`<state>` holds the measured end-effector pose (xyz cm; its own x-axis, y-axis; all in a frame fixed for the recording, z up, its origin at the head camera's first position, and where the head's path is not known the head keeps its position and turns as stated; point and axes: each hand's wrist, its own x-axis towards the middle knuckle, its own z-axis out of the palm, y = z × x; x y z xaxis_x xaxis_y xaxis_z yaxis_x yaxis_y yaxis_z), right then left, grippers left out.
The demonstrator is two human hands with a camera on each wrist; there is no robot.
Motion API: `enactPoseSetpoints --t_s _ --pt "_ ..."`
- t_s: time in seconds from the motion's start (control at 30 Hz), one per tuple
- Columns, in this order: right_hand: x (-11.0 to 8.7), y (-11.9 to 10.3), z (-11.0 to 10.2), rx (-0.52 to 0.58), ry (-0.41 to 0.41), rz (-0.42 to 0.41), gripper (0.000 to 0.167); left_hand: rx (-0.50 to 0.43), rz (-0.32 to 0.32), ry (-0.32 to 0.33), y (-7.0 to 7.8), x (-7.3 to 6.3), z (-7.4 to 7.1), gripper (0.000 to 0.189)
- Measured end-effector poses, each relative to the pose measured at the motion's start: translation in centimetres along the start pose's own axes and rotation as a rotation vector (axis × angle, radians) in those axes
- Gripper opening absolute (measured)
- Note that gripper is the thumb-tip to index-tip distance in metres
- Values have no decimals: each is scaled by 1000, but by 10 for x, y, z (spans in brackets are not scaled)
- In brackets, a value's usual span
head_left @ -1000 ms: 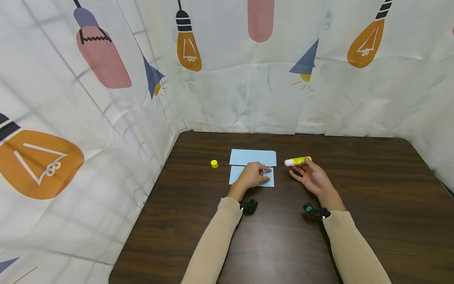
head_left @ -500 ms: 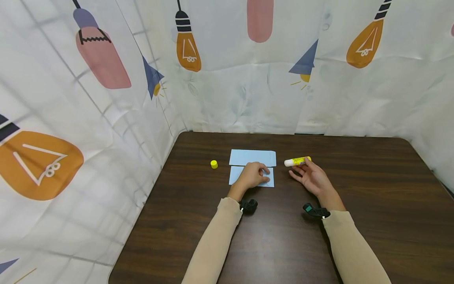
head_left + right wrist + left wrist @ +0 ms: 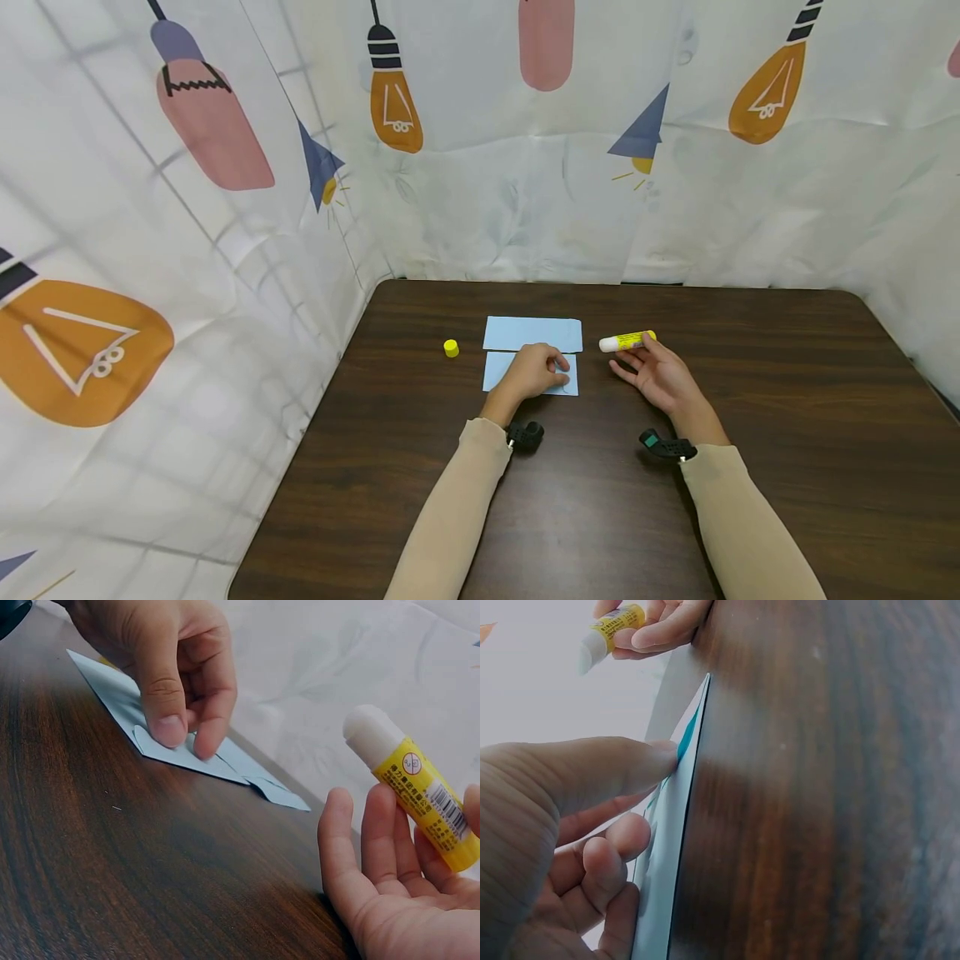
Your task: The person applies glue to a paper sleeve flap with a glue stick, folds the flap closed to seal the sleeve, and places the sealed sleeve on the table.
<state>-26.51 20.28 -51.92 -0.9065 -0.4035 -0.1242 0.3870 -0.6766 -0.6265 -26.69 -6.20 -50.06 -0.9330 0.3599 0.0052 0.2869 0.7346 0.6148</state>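
In the head view a sheet of light blue paper (image 3: 532, 333) lies on the table, with a fold or seam across its middle. My left hand (image 3: 531, 371) rests on its nearer half, thumb and index fingertip pressing the surface a little apart. Under the thumb, the right wrist view shows a small blue paper piece with a rounded edge (image 3: 141, 739). To the right, my right hand (image 3: 663, 379) holds an uncapped glue stick (image 3: 424, 799) near its yellow base, thumb against fingers. Its white end (image 3: 369, 731) points left, toward the paper.
A yellow cap (image 3: 451, 348) stands on the dark wooden table (image 3: 600, 517), left of the paper. Behind and to the left hangs a white curtain (image 3: 480, 200) printed with lamps. Each wrist wears a black strap device (image 3: 525, 437).
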Motion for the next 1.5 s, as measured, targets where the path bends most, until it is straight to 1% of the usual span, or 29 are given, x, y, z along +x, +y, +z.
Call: enactPoseSetpoints --t_s 0.27,0.5,0.7,0.87,1.13,1.23,1.37,1.5 --pt "1 0 0 3 -6 3 22 -28 -13 -34 -2 -1 -1 24" --pt "2 0 -1 2 9 7 21 -34 -33 -69 -1 0 -2 40" --pt "2 -1 -1 2 15 4 21 -10 -39 -83 0 1 -3 45" --pt "2 -1 -1 -15 32 1 22 1 -28 -87 1 1 -4 48" --pt "1 -1 -1 -7 28 5 20 -12 -37 -84 0 1 -3 49" --pt "1 0 -1 -16 26 3 20 -16 -33 -78 -1 0 -3 47" --pt "0 0 0 -16 28 3 19 -11 -18 -55 -1 0 -2 39" --pt "0 0 1 -17 36 2 19 7 -2 -13 -1 1 0 33"
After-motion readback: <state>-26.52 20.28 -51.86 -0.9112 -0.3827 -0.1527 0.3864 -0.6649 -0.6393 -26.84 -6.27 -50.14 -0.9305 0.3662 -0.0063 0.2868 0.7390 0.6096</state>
